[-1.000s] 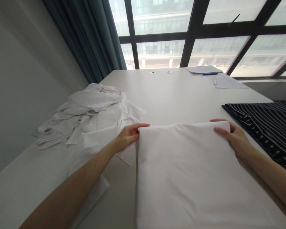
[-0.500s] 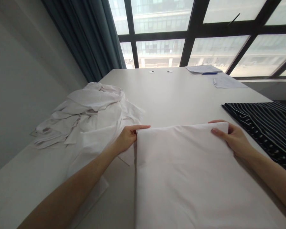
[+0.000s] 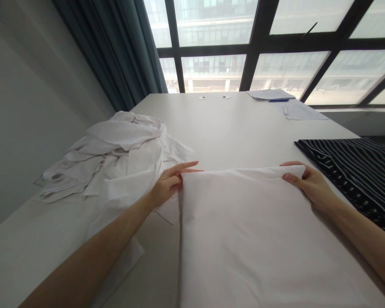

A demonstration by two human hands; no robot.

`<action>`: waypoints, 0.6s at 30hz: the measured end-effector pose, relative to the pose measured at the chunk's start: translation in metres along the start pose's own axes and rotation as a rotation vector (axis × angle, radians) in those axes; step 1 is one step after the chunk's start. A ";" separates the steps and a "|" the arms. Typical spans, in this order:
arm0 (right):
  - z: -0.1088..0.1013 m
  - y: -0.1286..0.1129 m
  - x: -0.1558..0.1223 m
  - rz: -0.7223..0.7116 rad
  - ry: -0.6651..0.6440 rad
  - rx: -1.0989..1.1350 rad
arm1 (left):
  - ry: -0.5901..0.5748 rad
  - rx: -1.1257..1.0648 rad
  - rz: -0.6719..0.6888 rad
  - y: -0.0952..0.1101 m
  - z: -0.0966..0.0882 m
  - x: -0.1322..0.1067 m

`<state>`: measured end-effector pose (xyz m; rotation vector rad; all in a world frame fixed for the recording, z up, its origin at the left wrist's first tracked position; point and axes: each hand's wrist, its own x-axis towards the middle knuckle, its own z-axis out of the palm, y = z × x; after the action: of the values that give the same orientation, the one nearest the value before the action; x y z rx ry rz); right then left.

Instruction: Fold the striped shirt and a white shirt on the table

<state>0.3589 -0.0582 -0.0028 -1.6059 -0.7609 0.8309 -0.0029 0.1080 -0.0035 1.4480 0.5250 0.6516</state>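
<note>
A folded white cloth (image 3: 250, 231) lies in front of me and runs out of the bottom of the view. At its far left corner is my left hand (image 3: 167, 184), with the index finger raised and another finger along the far edge. The thumb side stays against the corner, partly hidden. My right hand (image 3: 312, 184) pinches the far right corner, thumb on top and fingers behind and beneath. Left of the cloth, a rumpled heap of white fabric (image 3: 128, 141) spreads over the table, partly behind my left forearm.
Black-and-white striped fabric (image 3: 356, 171) lies on the right of the white table (image 3: 218, 128). Toward the back right are paper sheets (image 3: 269, 94) and a blue pen (image 3: 279, 100). Beyond the table stand windows and a dark blue curtain (image 3: 115, 47).
My left index finger has lifted off the cloth's far edge and spread from the finger below it. My right hand keeps its grip. The view has shifted slightly.
</note>
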 end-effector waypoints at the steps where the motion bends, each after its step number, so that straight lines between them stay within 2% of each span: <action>1: 0.000 0.000 0.000 -0.001 -0.003 0.003 | -0.033 -0.093 -0.015 0.001 0.002 0.000; 4: 0.001 0.000 -0.001 -0.008 -0.021 0.003 | -0.015 -0.165 -0.084 0.003 0.008 0.003; 7: 0.001 -0.001 -0.001 0.000 -0.026 0.014 | 0.052 0.041 -0.148 0.003 0.012 0.004; 10: 0.001 -0.002 0.000 0.026 -0.015 0.038 | 0.066 0.181 -0.167 0.001 0.013 0.004; 18: 0.002 -0.004 -0.002 0.062 -0.012 0.036 | 0.108 0.115 -0.180 -0.003 0.013 0.004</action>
<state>0.3558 -0.0576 0.0014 -1.6001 -0.7035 0.8954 0.0092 0.1012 -0.0053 1.4582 0.7781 0.5658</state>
